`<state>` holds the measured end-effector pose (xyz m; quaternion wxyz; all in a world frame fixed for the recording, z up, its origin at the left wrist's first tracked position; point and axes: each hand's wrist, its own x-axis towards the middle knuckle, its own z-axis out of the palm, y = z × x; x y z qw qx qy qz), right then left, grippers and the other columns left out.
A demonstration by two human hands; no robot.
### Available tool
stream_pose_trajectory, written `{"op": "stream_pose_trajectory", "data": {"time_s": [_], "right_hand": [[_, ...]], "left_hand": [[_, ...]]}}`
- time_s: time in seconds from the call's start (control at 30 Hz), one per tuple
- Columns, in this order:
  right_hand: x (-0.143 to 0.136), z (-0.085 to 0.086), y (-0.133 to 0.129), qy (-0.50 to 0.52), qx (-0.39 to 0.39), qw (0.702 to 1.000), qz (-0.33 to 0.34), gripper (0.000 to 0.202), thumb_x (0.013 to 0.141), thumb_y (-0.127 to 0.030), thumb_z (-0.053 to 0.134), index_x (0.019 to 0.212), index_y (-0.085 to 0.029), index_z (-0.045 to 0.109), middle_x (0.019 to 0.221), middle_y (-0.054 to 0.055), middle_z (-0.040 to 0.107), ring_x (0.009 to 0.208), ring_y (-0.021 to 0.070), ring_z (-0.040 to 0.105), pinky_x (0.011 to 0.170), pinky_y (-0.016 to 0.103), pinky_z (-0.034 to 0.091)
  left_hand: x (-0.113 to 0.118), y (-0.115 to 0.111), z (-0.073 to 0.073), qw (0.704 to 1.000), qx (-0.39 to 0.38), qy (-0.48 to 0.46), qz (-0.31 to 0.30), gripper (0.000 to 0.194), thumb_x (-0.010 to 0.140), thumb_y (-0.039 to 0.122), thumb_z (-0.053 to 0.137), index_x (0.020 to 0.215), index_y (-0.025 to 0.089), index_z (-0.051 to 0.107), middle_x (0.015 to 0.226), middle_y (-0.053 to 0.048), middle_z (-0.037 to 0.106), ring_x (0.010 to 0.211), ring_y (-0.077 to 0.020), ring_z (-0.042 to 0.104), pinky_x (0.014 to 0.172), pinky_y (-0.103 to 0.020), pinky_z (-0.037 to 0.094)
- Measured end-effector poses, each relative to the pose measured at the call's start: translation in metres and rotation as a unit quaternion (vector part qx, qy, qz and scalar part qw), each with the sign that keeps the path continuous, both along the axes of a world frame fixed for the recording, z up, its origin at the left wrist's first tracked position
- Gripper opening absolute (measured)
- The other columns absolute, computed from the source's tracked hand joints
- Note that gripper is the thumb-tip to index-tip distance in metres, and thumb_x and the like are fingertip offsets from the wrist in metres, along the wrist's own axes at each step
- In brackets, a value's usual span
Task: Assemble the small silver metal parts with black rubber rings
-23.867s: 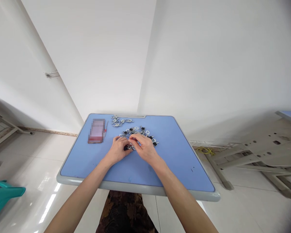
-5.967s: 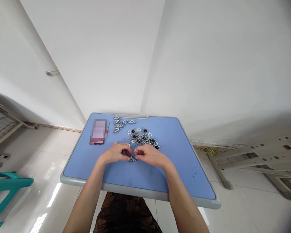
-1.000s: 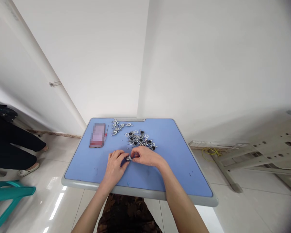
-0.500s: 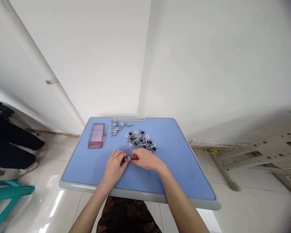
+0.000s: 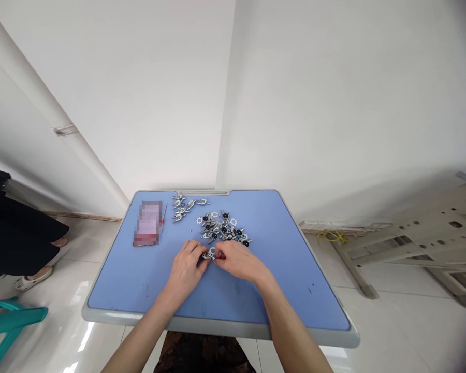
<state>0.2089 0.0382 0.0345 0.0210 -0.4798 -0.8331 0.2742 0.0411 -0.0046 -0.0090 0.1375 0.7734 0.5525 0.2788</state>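
Close to the table's front, my left hand (image 5: 187, 267) pinches a small silvery metal fitting (image 5: 207, 255) between thumb and fingers. My right hand (image 5: 238, 260) meets it from the other side, its fingers closed on a flat metal plate with a round hole (image 5: 212, 250). Plate and fitting overlap in view; whether they are joined I cannot tell. Just beyond the hands lies a pile of metal fittings with black round caps (image 5: 223, 229), mixed with loose flat plates (image 5: 233, 221). Farther left sits a group of several metal fittings (image 5: 180, 211) without black caps.
A phone with a blurred screen (image 5: 148, 223) lies at the table's left, beside a thin screwdriver with a red part (image 5: 163, 221). The blue table (image 5: 120, 285) stands against a white wall. A teal stool (image 5: 15, 321) and a person's legs (image 5: 19, 233) are at left.
The holed plate now shows between my hands, at the fitting, where my right fingers covered it before. Both hands stay close together. The whole view has shifted slightly.
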Motion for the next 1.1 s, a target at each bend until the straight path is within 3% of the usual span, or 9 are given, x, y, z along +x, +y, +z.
{"op": "stream_pose_trajectory", "data": {"time_s": [0.57,1.1], "right_hand": [[0.0023,-0.0041,-0.0029,-0.013,0.006,1.0,-0.001,0.012,0.081,-0.015,0.046,0.072,-0.019,0.053,0.068,0.001,0.06,0.066,0.0146,0.055,0.056,0.025,0.024],[0.0027,-0.0082,-0.0058,-0.023,-0.015,1.0,0.001,0.012,0.085,-0.018,0.047,0.074,-0.02,0.05,0.071,0.001,0.062,0.066,0.0155,0.057,0.055,0.027,0.023]], "left_hand": [[-0.0009,-0.0047,0.0038,1.0,-0.018,0.022,-0.001,0.012,0.086,0.019,0.057,0.097,0.022,0.06,0.095,-0.004,0.061,0.088,-0.0203,0.057,0.073,-0.034,0.05],[0.0,-0.0074,-0.0007,0.995,-0.066,-0.069,0.022,0.011,0.084,0.018,0.059,0.094,0.022,0.061,0.097,-0.005,0.062,0.089,-0.0203,0.058,0.077,-0.035,0.052]]}}
